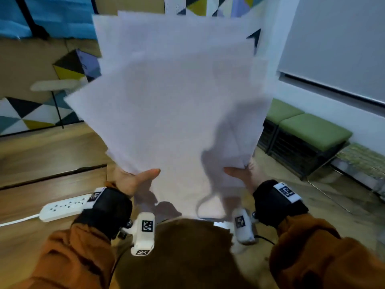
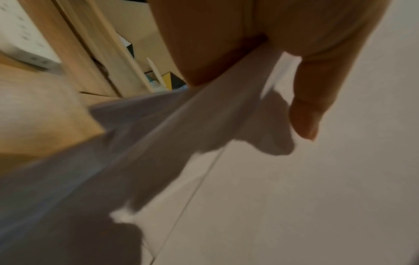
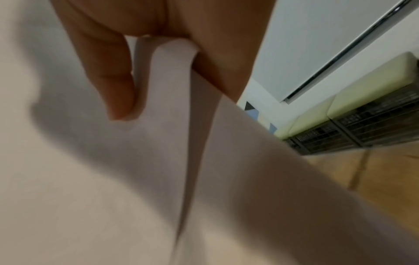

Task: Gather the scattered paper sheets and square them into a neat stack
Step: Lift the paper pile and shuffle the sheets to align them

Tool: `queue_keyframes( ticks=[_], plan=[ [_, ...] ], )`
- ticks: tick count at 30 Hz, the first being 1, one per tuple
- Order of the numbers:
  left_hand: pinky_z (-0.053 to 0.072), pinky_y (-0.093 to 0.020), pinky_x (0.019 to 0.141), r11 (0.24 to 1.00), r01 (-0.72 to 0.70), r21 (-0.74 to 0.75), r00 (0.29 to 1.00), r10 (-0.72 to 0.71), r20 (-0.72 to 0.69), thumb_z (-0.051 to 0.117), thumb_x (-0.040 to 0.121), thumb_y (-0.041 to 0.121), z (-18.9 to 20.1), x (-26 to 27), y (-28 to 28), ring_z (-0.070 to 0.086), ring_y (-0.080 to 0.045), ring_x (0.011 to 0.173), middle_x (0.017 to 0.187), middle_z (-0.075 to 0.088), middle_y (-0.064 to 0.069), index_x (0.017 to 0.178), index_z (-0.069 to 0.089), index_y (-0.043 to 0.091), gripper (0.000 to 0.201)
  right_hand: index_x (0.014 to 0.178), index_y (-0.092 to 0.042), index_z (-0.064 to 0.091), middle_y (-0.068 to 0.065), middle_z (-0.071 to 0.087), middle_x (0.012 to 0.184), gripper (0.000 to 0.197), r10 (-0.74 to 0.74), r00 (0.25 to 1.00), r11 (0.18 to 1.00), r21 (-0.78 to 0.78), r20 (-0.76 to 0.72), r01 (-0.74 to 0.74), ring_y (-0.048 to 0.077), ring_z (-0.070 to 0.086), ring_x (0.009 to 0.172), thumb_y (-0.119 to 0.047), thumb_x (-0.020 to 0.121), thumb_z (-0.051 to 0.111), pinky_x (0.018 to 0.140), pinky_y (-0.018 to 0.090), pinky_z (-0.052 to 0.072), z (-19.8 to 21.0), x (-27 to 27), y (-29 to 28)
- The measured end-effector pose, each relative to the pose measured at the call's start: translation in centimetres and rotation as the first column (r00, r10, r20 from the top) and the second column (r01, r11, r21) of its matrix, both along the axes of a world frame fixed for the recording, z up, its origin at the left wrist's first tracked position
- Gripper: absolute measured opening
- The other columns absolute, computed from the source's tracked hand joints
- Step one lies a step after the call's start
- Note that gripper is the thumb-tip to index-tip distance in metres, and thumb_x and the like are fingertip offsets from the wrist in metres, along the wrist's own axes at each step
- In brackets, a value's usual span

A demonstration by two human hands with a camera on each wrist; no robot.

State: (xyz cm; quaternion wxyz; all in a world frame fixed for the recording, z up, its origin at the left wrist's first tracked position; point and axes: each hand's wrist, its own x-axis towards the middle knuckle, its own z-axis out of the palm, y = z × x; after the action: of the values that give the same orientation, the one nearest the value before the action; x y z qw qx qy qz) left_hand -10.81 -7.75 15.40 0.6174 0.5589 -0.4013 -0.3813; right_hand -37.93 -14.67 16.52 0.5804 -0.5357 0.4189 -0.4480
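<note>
Several white paper sheets (image 1: 175, 105) are held up in front of me, fanned out with their edges misaligned. My left hand (image 1: 135, 180) grips the lower left edge, thumb on the near face and fingers behind. My right hand (image 1: 241, 176) grips the lower right edge the same way. In the left wrist view the thumb (image 2: 317, 93) presses on the top sheet (image 2: 294, 179), with offset sheet edges showing to its left. In the right wrist view the thumb (image 3: 108, 80) pinches the sheets (image 3: 113, 179), and one edge curls up beside it.
A wooden table (image 1: 45, 155) lies below with a white power strip (image 1: 64, 207) at the left. Green-cushioned stools (image 1: 308, 130) stand by the white wall at right. A patterned panel (image 1: 27, 115) is at the far left.
</note>
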Motion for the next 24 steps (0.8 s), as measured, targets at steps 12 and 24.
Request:
queue_keyframes(
  ticks=[12, 24],
  plan=[
    [0.055, -0.017, 0.068, 0.998, 0.008, -0.068, 0.995, -0.001, 0.098, 0.083, 0.046, 0.021, -2.5, -1.9, 1.7, 0.069, -0.002, 0.08, 0.083, 0.072, 0.005, 0.088, 0.063, 0.019, 0.046, 0.109, -0.001, 0.059, 0.007, 0.064, 0.087, 0.035, -0.129, 0.991, 0.979, 0.164, 0.032, 0.122, 0.009, 0.065, 0.07, 0.003, 0.075, 0.067, 0.043, 0.005, 0.043, 0.3, 0.4, 4.1],
    [0.05, -0.003, 0.06, 0.988, 0.086, -0.131, 0.97, -0.053, 0.237, 0.086, 0.049, 0.007, 0.7, -2.9, 3.7, 0.066, 0.011, 0.073, 0.074, 0.071, 0.029, 0.088, 0.061, 0.023, 0.048, 0.085, -0.019, 0.066, -0.008, 0.075, 0.07, 0.063, -0.026, 0.997, 1.0, -0.002, 0.072, 0.027, 0.014, 0.069, 0.077, -0.021, 0.028, 0.092, 0.069, 0.032, 0.058, 0.6, -0.8, 3.0]
  ],
)
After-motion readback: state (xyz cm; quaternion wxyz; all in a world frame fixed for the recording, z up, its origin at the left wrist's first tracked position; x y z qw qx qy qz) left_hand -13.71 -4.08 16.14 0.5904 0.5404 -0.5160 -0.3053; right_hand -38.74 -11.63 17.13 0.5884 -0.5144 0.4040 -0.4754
